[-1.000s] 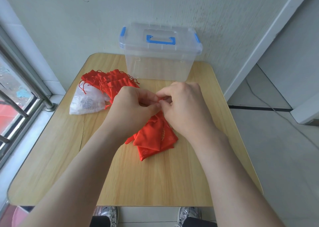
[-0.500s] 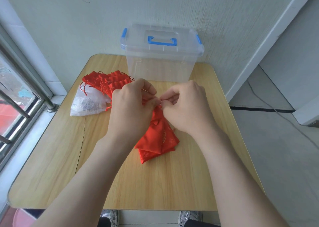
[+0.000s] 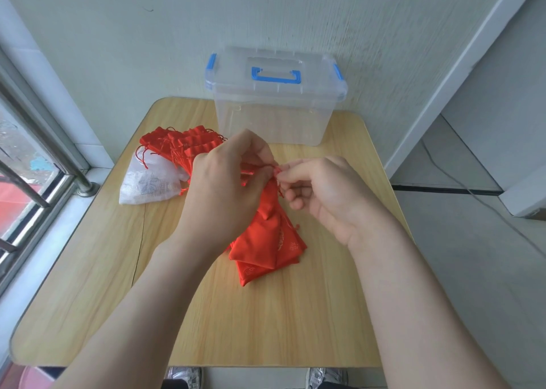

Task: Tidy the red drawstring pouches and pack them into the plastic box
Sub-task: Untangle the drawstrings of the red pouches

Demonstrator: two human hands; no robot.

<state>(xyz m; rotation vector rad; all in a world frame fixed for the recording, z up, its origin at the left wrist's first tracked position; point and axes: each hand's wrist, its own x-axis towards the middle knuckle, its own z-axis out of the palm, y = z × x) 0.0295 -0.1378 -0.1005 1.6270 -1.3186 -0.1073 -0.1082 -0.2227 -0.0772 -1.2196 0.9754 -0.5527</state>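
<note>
The wooden desk (image 3: 266,323) carries a lidded clear plastic box (image 3: 274,116) at its rear edge. A heap of red pouches (image 3: 180,144) lies rear left, partly on a white bag (image 3: 147,181). At centre, the left hand (image 3: 224,193) grips the gathered neck of a red drawstring pouch (image 3: 266,235), whose body rests on the desk. Just beside it, the right hand (image 3: 328,193) has its fingers (image 3: 295,170) pinching the drawstring (image 3: 277,169).

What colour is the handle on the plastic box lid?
Blue: the handle on the plastic box, shown best in the head view.

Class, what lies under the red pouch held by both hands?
At least one more red pouch lies flat on the table, its corner showing beneath the held pouch. The rest is covered.
</note>
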